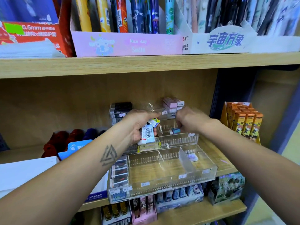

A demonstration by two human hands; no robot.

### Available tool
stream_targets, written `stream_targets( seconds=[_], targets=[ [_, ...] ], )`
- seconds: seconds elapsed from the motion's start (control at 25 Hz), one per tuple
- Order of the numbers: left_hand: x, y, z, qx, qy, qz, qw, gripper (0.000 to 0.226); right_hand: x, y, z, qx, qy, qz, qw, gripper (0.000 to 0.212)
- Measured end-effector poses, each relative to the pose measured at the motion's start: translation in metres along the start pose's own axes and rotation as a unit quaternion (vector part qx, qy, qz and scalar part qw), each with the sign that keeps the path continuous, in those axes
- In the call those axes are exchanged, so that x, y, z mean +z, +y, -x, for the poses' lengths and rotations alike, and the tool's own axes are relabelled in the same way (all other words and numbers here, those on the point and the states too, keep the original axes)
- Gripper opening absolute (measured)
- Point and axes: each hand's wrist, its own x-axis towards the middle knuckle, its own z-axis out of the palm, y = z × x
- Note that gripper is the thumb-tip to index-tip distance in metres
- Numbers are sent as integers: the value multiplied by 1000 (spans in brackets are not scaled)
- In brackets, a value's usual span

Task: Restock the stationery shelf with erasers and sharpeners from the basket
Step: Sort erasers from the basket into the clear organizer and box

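left hand (pixel 138 125) round erasers (pixel 146 133), right hand (pixel 186 120) pinching one — clear tiered tray (pixel 162 184) beneath

I read "Nice day" and "Smile" on the pink display box (pixel 128 44), "宇宙万象" on the white display box (pixel 225 40), "0.5mm" on the red box (pixel 37 32), and "10" on the orange packs (pixel 245 122). Price tags are illegible.

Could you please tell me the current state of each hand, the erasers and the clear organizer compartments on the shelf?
left hand: grips a bunch of erasers.
right hand: curled, pinching a blue-sleeved eraser over the middle tier.
acrylic organizer: front tier mostly empty, one small eraser at its back right.
pink erasers: stacked in the top tier.
black boxes: stacked, top left.
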Motion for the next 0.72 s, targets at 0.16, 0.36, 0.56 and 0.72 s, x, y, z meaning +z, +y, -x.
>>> stream_targets(
  seconds=[0.16, 0.36, 0.56, 0.72],
  targets=[
    [-4, -1, -7, -17, -3, -9, 1000, 19, 5, -1, -5, -15, -6, 14, 1000, 16],
    [-7, -3, -7, -42, -26, -12, 999, 25, 7, 0, -13, -7, -27, -17, 999, 16],
    [-13, 0, -4, -59, -25, -9, 998, 27, 7, 5, -13, 15, -22, -54, 998, 18],
    [-18, 4, -2, -73, -26, 37, 996, 15, -13, -2, -10, 74, 44, -272, 958, 22]
  ],
)
